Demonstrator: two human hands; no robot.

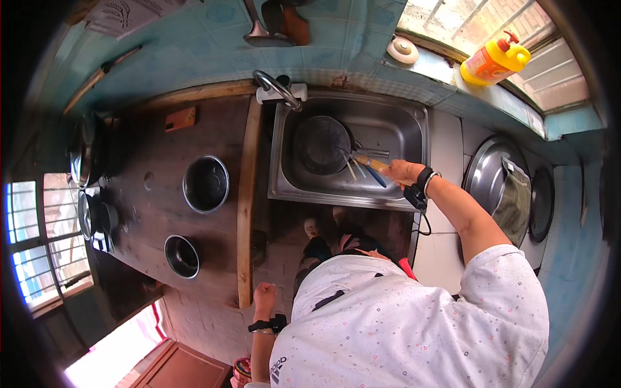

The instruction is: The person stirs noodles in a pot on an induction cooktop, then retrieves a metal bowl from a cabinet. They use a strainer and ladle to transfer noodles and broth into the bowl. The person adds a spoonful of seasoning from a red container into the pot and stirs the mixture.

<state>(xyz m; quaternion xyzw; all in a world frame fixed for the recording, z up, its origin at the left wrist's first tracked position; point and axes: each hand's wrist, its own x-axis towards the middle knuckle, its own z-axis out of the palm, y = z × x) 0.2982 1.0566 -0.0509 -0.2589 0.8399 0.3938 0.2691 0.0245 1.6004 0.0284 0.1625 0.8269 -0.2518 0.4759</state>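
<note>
In the stainless steel sink (402, 131) lies a round dark pan or bowl (321, 145). My right hand (403, 172), at the sink's right front, grips a wooden handle (371, 161) whose far end reaches over the pan's right edge. Beside it are a blue-handled utensil (376, 177) and light chopstick-like sticks (351, 170); how these touch my hand is unclear. My left hand (265, 295) hangs low at my side, below the wooden table, fingers curled, with no object visible in it. The curved faucet (279, 89) stands at the sink's back left.
Two metal bowls (206, 184) (182, 256) and an orange box-like object (180, 119) sit on the dark wooden table (145, 213). Right of the sink, a green cloth (514, 201) lies over a large metal lid (490, 169). A yellow pump bottle (495, 61) stands on the window ledge.
</note>
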